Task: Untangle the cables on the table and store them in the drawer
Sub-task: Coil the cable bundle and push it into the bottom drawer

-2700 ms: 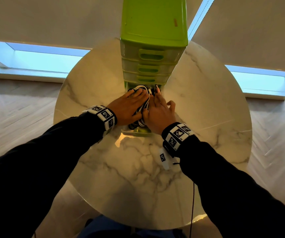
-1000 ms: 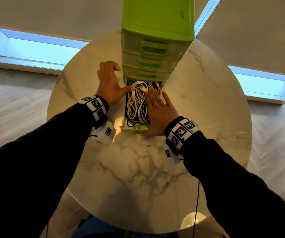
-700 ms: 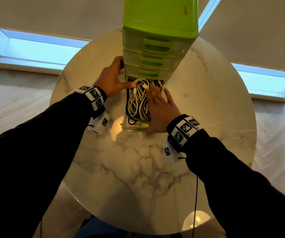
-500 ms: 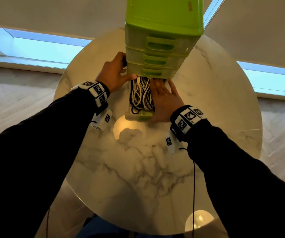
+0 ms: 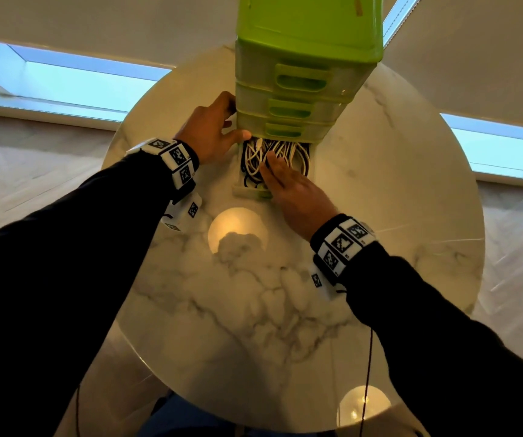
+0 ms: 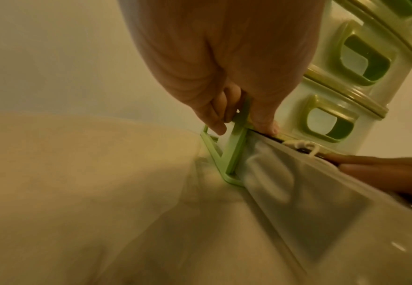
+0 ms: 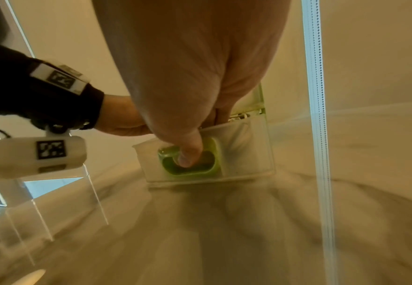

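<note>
Head view, cabinet: I take the green drawer cabinet as landmark; it stands at the far edge of the round marble counter.
Head view, drawer: The bottom drawer sticks out part-way from the cabinet base toward me, long axis running straight into the cabinet.
Head view, cables: White and black cables lie coiled inside the drawer, none on the counter that I can see.
Head view, right grip: My right hand lies flat over the cables, fingers straight, nearer the drawer front.
Head view, left grip: My left hand sits at the cabinet's left side.
Left wrist view: Left hand fingers curl around the cabinet's green corner post, bracing it.
Right wrist view: Right hand thumb presses into the drawer handle recess; fingers reach over the rim.
Next move: I judge a push along the drawer axis closes it, provided no cable overhangs the rim.
</note>
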Tool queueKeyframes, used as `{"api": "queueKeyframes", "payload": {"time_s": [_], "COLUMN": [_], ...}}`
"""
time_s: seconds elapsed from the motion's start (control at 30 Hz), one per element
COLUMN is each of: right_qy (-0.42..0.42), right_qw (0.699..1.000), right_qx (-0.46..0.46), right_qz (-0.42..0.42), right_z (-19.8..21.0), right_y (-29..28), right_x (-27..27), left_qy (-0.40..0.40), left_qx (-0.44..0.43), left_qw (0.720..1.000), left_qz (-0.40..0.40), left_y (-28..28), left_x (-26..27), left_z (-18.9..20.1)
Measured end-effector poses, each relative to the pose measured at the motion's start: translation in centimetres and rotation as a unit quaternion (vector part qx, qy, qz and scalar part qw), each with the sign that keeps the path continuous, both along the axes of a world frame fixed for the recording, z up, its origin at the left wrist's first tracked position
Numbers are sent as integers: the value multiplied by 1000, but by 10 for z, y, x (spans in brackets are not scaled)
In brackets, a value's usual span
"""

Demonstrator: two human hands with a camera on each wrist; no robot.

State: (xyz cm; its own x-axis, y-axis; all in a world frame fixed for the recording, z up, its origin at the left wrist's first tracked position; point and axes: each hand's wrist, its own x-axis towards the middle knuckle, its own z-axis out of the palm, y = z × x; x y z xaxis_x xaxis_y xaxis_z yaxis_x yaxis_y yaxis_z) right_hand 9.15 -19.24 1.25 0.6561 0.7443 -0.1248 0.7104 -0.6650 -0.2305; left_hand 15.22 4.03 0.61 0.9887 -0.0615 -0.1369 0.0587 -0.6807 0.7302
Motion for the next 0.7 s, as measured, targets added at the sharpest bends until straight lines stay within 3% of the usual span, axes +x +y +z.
{"api": "queueKeyframes", "payload": {"time_s": [0.5,0.7], "right_qy": [24,41], "right_qw": [1000,997], "right_qx": [-5,25], "right_qz": [-6,-58], "right_z": [1,14], "right_y": [5,4], "right_x": [16,28], "left_qy": [15,44], "left_qx": [18,3], "left_qw": [999,999], "left_qz": [33,14], "left_y": [-15,-15], "left_x": [1,11], "left_z": [5,10]}}
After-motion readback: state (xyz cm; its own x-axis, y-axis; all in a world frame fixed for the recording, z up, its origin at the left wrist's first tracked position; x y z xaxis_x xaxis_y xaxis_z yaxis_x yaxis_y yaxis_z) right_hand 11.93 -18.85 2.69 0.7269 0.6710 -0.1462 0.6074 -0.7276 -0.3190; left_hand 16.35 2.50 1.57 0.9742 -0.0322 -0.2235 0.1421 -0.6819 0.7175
